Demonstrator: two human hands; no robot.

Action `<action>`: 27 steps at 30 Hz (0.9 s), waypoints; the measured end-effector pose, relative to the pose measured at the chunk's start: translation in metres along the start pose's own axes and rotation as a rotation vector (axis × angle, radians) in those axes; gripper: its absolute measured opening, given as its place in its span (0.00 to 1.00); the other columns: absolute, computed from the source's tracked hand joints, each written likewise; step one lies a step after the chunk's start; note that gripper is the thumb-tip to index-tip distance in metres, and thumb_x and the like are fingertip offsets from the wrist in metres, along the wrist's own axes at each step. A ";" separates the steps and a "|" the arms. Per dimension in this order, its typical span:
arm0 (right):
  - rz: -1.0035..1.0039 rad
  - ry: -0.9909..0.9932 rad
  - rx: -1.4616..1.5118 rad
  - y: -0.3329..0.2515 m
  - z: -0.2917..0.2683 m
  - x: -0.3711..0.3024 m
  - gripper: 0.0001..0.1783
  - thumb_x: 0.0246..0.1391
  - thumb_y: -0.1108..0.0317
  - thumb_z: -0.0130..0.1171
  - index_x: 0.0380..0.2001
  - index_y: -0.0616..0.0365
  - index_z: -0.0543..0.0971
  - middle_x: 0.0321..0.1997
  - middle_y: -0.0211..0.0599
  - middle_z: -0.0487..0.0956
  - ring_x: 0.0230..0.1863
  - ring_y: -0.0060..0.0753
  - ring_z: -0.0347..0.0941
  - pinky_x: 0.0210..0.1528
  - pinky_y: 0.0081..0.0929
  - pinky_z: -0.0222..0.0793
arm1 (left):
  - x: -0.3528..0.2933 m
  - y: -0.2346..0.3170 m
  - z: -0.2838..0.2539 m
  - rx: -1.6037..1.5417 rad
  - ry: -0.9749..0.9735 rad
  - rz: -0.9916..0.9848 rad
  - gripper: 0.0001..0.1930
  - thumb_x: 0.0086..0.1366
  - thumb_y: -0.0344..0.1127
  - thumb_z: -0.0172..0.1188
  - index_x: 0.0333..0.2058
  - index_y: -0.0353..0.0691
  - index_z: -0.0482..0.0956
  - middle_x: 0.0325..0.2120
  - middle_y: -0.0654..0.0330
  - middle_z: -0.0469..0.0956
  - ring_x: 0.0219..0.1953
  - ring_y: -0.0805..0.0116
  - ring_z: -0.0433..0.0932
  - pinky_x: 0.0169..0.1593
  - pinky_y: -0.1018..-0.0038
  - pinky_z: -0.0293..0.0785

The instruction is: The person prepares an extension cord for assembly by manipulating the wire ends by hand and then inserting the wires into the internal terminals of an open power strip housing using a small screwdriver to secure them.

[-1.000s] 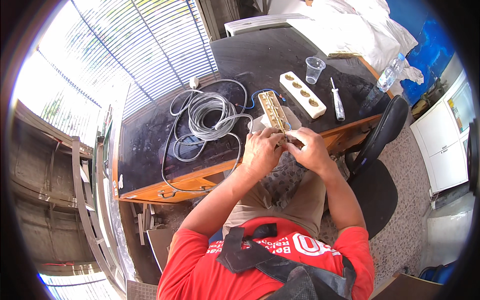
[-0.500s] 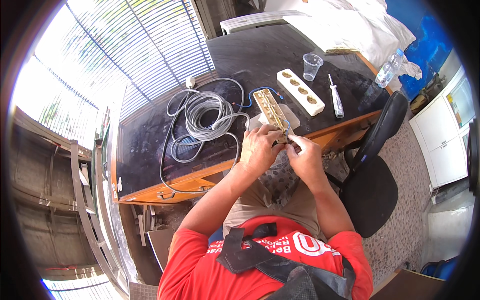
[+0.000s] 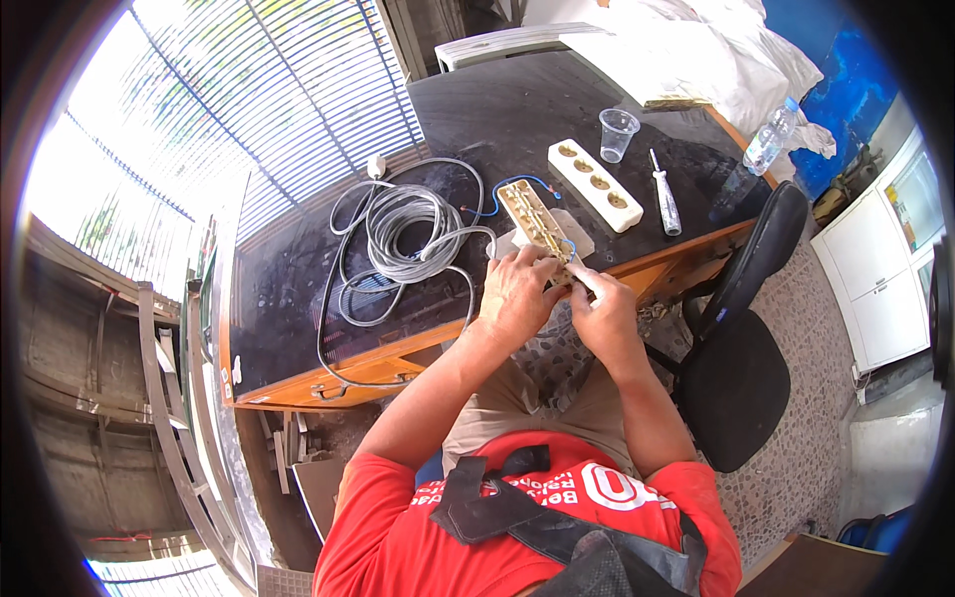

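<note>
An opened power strip base (image 3: 530, 216), beige with brass strips inside, juts over the front edge of the black desk. My left hand (image 3: 517, 297) is closed around its near end, the thumb beneath. Beside it, my right hand (image 3: 605, 312) pinches at the same end, where a short blue wire (image 3: 571, 245) curves to the fingertips. The exact grip on this wire is partly hidden by the fingers. Right of the base lies the white socket cover (image 3: 595, 186) with its row of round sockets. A longer blue wire (image 3: 532, 179) arcs past the base's far end.
A coiled grey cable (image 3: 383, 221) with a white plug (image 3: 376, 166) lies on the desk (image 3: 288, 328) to the left. At the right are a screwdriver (image 3: 668, 206), a clear plastic cup (image 3: 617, 137) and a plastic bottle (image 3: 771, 139). A black chair (image 3: 736, 408) stands at my right.
My right fingers have shifted slightly at the near end of the base, with the index finger now straighter. My left hand keeps its hold. The whole view has moved a little.
</note>
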State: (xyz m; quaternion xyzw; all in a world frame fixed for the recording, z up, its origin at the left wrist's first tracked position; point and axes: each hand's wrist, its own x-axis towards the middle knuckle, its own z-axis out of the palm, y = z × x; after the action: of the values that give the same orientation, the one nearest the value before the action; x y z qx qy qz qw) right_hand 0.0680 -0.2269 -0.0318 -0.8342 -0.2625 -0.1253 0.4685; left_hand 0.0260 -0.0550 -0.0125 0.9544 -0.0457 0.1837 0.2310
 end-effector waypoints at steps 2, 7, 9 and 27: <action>-0.014 -0.001 -0.006 0.000 -0.001 0.002 0.15 0.58 0.78 0.63 0.48 0.67 0.87 0.41 0.59 0.87 0.41 0.56 0.88 0.41 0.41 0.82 | 0.002 -0.001 0.001 0.003 0.011 0.009 0.17 0.61 0.42 0.76 0.47 0.44 0.88 0.48 0.56 0.83 0.52 0.51 0.82 0.57 0.55 0.74; 0.177 -0.091 0.190 -0.003 -0.004 0.007 0.16 0.57 0.77 0.63 0.48 0.68 0.87 0.37 0.61 0.86 0.40 0.61 0.86 0.43 0.45 0.81 | 0.008 -0.002 -0.002 0.020 -0.057 0.006 0.16 0.60 0.41 0.76 0.44 0.42 0.87 0.47 0.55 0.82 0.52 0.49 0.81 0.57 0.54 0.74; 0.143 -0.105 0.160 0.001 -0.007 0.011 0.15 0.57 0.76 0.63 0.47 0.68 0.87 0.35 0.62 0.86 0.40 0.63 0.85 0.44 0.47 0.81 | 0.009 -0.002 -0.002 0.018 -0.063 0.010 0.17 0.59 0.41 0.77 0.44 0.41 0.87 0.46 0.54 0.82 0.52 0.48 0.81 0.57 0.53 0.74; 0.037 -0.048 0.045 0.015 -0.013 0.036 0.10 0.62 0.71 0.67 0.45 0.61 0.89 0.37 0.49 0.84 0.38 0.55 0.83 0.43 0.43 0.79 | 0.011 -0.003 0.000 -0.041 -0.029 0.003 0.33 0.57 0.46 0.79 0.57 0.38 0.79 0.48 0.50 0.84 0.54 0.47 0.82 0.59 0.53 0.74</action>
State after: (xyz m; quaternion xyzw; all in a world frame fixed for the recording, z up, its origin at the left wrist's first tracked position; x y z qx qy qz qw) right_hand 0.1066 -0.2323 -0.0190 -0.8311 -0.2608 -0.0906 0.4827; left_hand 0.0362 -0.0527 -0.0096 0.9520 -0.0540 0.1691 0.2494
